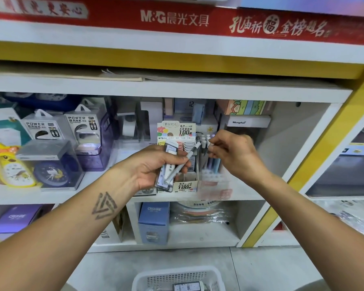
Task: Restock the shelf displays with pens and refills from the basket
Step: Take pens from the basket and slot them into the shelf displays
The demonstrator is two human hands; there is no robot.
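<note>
Setting: stationery shop shelving (177, 89), white boards with yellow trim, red brand banner along the top edge.
Middle shelf, centre: cardboard lead-refill display box (180, 135), front edge close to the shelf lip; just right of it a clear pen holder (213, 164) crowded with upright pastel pens.
Left hand (153, 166): curled round a stack of flat refill packs (166, 164) plus one white pen (182, 162), held slantwise just before the display box, likely kept there as ready stock for the other hand.
Right hand (231, 150): fingers drawn narrow at the caps of the upright pens, apparently pinching one to seat it; contents of the pinch too blurred to confirm.
Floor, bottom edge: white perforated basket (178, 277), a few dark packs inside, well below both hands.
Left end of shelf: power bank boxes (78, 127), small clocks.
Progress: restocking judged mid-way.
</note>
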